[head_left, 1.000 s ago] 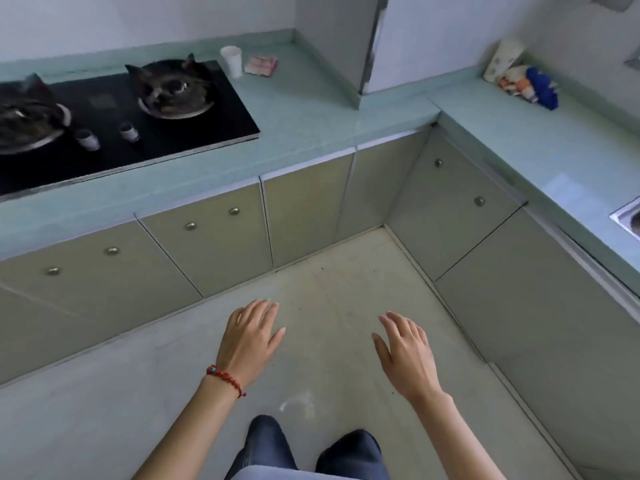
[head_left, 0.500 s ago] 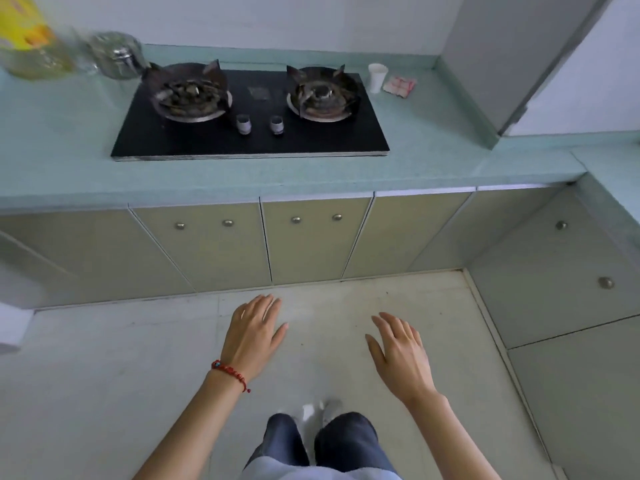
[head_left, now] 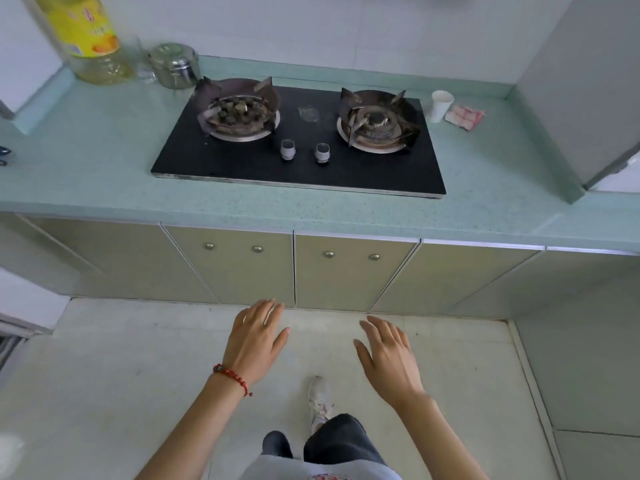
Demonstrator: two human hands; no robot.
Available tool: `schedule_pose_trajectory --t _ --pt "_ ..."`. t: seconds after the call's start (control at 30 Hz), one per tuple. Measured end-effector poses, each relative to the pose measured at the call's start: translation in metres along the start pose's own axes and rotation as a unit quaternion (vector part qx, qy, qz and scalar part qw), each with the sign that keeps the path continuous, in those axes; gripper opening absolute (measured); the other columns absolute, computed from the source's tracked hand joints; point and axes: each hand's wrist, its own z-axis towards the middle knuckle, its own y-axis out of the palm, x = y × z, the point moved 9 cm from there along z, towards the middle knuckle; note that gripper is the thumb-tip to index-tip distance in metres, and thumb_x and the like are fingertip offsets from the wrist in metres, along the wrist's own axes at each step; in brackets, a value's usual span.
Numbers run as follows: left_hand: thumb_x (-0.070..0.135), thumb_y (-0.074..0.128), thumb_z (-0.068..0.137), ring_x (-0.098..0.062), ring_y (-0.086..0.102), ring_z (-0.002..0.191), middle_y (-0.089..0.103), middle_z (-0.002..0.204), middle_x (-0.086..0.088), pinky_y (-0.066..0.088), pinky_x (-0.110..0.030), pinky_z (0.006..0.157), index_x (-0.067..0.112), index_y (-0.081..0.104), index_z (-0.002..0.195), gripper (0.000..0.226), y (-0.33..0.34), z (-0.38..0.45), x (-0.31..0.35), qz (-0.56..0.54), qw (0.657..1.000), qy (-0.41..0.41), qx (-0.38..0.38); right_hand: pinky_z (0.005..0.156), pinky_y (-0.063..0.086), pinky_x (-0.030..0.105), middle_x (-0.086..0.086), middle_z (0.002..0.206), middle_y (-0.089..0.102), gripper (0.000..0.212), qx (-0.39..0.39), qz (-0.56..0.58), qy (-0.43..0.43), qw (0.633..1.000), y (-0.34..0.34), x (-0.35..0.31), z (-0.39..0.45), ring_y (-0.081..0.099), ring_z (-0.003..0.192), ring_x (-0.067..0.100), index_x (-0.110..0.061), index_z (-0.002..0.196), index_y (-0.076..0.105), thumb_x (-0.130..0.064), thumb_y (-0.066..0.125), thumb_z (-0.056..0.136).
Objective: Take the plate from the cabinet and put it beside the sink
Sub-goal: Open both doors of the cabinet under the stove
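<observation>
Beige cabinet doors (head_left: 249,268) with small round knobs run under the green countertop (head_left: 104,174), all closed. No plate and no sink are in view. My left hand (head_left: 254,341), with a red bead bracelet at the wrist, hovers palm down over the floor in front of the doors, fingers spread and holding nothing. My right hand (head_left: 388,358) hovers beside it, also spread and holding nothing. Both hands are a little short of the cabinet fronts.
A black two-burner gas stove (head_left: 301,147) sits in the countertop. At the back left stand an oil bottle (head_left: 90,39) and a steel lidded pot (head_left: 175,65). A white paper cup (head_left: 441,105) and a folded cloth (head_left: 464,116) lie right of the stove. More cabinet doors (head_left: 588,358) line the right side.
My view has swung left from the counter corner and sink edge to face the stove and the doors under it, and moved closer. Both hands stay spread in front of me.
</observation>
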Motion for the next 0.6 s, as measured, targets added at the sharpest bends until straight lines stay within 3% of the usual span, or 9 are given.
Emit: schedule_pose_trajectory --t 0.23,0.37,0.47,0.6 --pt "0.047 0.005 0.093 -0.023 0.066 0.099 0.069 0.106 -0.007 0.055 -0.035 0.081 0.011 0.059 0.108 0.067 0.002 0.064 -0.007 0.016 1.0 -0.008 -0.016 0.076 0.056 0.034 0.005 0.104 0.071 0.061 -0.032 0.005 -0.035 0.999 0.013 -0.003 0.074 0.068 0.089 0.024 -0.015 0.102 0.064 -0.045 0.011 0.095" --pt "0.044 0.011 0.093 -0.023 0.067 0.098 0.07 0.105 -0.007 0.056 -0.035 0.079 0.011 0.061 0.106 0.062 0.006 0.088 -0.014 0.025 0.999 -0.009 -0.029 0.075 0.057 0.034 0.005 0.103 0.071 0.042 -0.066 0.006 -0.045 0.997 0.028 -0.012 0.109 0.069 0.09 0.024 -0.015 0.102 0.064 -0.041 0.035 0.087" --pt "0.044 0.008 0.093 -0.022 0.067 0.098 0.071 0.105 -0.006 0.056 -0.034 0.08 0.012 0.061 0.107 0.063 0.011 0.104 -0.023 0.033 0.999 -0.002 -0.036 0.073 0.057 0.031 0.002 0.101 0.072 0.039 -0.071 0.0 -0.057 0.996 0.035 -0.023 0.128 0.069 0.088 0.02 -0.017 0.099 0.066 -0.039 0.038 0.082" --pt "0.043 0.029 0.087 -0.025 0.065 0.103 0.069 0.11 -0.01 0.054 -0.037 0.083 0.009 0.058 0.111 0.051 0.021 0.127 -0.034 0.012 0.999 0.006 -0.038 0.077 0.056 0.035 0.007 0.105 0.071 0.04 -0.075 0.014 -0.062 0.995 0.054 -0.036 0.151 0.068 0.092 0.025 -0.013 0.101 0.065 -0.037 0.038 0.084"
